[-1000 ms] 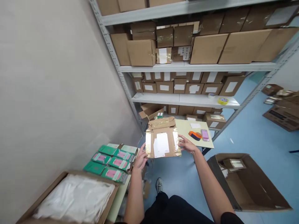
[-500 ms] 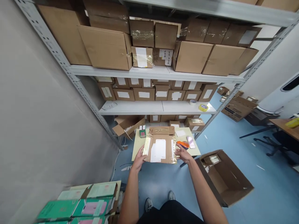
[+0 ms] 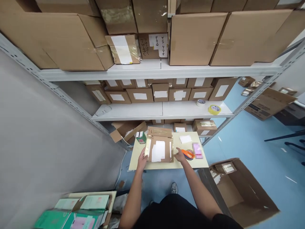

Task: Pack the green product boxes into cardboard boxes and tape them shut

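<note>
A flattened cardboard box (image 3: 168,156) with white labels and clear tape lies on the small pale table (image 3: 138,163). My left hand (image 3: 142,160) grips its left edge, thumb on top. Just off the right edge is my right hand (image 3: 179,156), its fingers apart and nothing visible in them. Close beside that hand lies an orange tape dispenser (image 3: 187,154). A green and white small box (image 3: 141,137) stands behind the cardboard on the left. White paper (image 3: 185,139) and a pink-purple item (image 3: 197,150), partly blurred, rest on the right side.
Metal shelving ahead holds several cardboard boxes (image 3: 140,95), with a yellow tape roll (image 3: 214,109) on the middle shelf (image 3: 133,111). A large open carton (image 3: 252,190) stands on the floor at right. Green boxes (image 3: 52,218) are stacked at lower left, beside the wall.
The flattened box has come down from above the table's front edge onto the tabletop. My right hand has come off its right edge; my left still holds on. My view has moved closer to the shelves.
</note>
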The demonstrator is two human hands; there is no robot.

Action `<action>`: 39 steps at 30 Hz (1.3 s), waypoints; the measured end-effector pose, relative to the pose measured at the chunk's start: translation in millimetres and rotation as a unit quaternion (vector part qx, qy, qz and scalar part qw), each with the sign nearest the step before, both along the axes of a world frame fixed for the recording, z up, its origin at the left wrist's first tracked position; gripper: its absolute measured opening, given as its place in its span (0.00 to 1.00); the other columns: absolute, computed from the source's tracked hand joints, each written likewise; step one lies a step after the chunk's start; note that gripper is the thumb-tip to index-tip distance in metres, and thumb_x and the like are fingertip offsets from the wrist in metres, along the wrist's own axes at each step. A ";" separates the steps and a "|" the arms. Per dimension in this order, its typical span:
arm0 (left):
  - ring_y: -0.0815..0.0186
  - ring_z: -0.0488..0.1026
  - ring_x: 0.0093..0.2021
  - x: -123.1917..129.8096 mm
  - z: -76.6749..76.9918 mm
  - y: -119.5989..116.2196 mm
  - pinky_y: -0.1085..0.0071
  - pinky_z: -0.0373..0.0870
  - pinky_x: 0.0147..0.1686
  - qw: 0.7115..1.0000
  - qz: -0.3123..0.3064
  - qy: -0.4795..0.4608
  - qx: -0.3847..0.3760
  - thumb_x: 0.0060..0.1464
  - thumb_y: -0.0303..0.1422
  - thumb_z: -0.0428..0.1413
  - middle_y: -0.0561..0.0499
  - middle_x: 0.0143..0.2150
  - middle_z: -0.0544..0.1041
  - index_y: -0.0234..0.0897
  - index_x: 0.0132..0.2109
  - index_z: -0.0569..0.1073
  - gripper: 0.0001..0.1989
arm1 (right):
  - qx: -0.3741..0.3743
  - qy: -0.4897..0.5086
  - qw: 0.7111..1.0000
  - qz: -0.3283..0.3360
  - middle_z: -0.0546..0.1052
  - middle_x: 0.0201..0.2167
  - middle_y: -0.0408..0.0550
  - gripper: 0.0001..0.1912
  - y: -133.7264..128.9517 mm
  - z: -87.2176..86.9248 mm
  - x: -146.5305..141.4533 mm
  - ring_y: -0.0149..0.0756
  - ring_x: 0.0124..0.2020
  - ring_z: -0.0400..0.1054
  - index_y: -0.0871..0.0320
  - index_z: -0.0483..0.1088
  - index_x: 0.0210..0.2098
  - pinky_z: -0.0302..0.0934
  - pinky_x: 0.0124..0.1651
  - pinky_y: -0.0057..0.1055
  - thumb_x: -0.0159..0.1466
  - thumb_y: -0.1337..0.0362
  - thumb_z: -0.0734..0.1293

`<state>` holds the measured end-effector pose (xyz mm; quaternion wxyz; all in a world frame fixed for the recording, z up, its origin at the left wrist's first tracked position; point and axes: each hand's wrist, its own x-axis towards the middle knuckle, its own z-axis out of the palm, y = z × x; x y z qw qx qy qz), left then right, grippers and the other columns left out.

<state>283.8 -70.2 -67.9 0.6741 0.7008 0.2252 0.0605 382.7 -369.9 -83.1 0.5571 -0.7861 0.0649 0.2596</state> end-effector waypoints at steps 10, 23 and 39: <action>0.52 0.78 0.53 20.0 -9.9 -97.6 0.61 0.70 0.54 0.964 -0.007 0.140 0.227 0.52 0.28 0.57 0.42 0.49 0.83 0.40 0.68 0.69 0.35 | 0.010 -0.079 0.982 0.170 0.66 0.69 0.51 0.50 18.5 -63.5 -49.9 0.54 0.71 0.58 0.46 0.63 0.69 0.57 0.70 0.51 0.48 0.69 0.76; 0.56 0.80 0.47 34.8 34.5 -117.7 0.60 0.75 0.50 0.983 -0.078 0.026 0.165 0.60 0.41 0.58 0.39 0.54 0.82 0.38 0.61 0.76 0.25 | -0.012 -0.116 0.992 0.046 0.81 0.52 0.53 0.24 2.4 -48.3 -34.9 0.51 0.59 0.72 0.53 0.75 0.58 0.63 0.63 0.44 0.66 0.58 0.61; 0.56 0.78 0.43 -22.3 80.6 45.3 0.63 0.75 0.45 0.953 -0.214 0.027 0.213 0.48 0.38 0.65 0.43 0.60 0.78 0.48 0.59 0.78 0.28 | 0.025 -0.105 0.991 0.078 0.76 0.28 0.45 0.14 -27.8 -23.8 -3.1 0.46 0.38 0.70 0.53 0.75 0.30 0.65 0.51 0.43 0.57 0.49 0.71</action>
